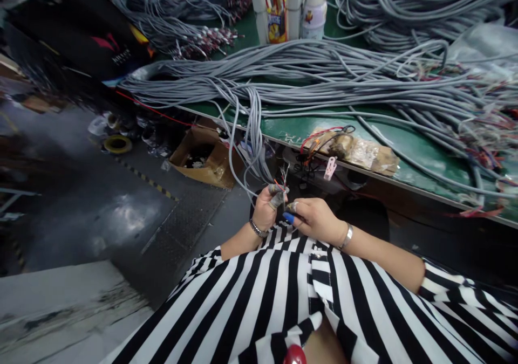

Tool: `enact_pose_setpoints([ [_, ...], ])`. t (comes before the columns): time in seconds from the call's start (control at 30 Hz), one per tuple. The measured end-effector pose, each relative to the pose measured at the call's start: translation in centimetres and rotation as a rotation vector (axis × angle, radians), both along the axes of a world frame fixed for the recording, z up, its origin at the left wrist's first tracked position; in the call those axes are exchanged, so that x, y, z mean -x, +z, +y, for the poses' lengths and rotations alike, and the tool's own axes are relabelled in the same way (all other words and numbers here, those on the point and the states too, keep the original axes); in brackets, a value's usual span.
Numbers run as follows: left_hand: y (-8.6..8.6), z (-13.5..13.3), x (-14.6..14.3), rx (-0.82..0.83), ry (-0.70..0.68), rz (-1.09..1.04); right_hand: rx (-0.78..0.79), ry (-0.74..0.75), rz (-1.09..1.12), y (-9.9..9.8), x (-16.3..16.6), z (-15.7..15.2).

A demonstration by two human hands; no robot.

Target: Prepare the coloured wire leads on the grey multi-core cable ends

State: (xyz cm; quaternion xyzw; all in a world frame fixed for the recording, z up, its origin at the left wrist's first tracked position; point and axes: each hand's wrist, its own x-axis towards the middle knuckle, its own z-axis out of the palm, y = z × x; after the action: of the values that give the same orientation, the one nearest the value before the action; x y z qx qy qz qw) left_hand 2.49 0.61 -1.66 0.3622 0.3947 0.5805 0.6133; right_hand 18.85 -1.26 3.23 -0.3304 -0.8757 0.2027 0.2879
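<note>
My left hand is closed around the end of a grey cable that hangs down from the green workbench. Thin coloured wires fan out of the cable end above my taped fingertips. My right hand sits right beside it, fingers curled, pinching a small tool with a blue handle close to the wires. Both wrists wear metal bracelets. My striped black-and-white shirt fills the lower part of the view.
Large bundles of grey cable cover the bench. A plastic-wrapped bundle with red and black wires lies near its edge. A white bottle and scissors stand at the back. An open cardboard box and a tape roll lie on the floor.
</note>
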Motion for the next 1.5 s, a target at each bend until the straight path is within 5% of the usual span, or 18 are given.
enact_pose_setpoints([
  [0.17,0.0,0.6,0.9,-0.132,0.083,0.219,0.009,-0.014,0.097,0.8,-1.8,0.0],
  [0.4,2.6,0.9,3.0,-0.419,-0.069,0.673,-0.157,-0.306,0.154,4.1,-3.7,-0.5],
  [0.7,4.0,0.8,3.8,-0.816,-0.145,1.034,-0.09,-0.142,-0.14,4.4,-2.2,1.1],
  [0.87,3.7,0.5,3.9,-0.824,-0.173,1.025,-0.02,-0.126,-0.183,2.8,-2.0,1.0],
  [1.17,4.2,1.1,4.0,-0.791,-0.305,1.08,0.16,-0.115,0.128,2.5,-2.6,1.5],
  [1.5,3.9,1.5,5.0,-0.65,-0.32,1.074,-0.025,-0.275,-0.471,5.1,-3.4,0.9],
])
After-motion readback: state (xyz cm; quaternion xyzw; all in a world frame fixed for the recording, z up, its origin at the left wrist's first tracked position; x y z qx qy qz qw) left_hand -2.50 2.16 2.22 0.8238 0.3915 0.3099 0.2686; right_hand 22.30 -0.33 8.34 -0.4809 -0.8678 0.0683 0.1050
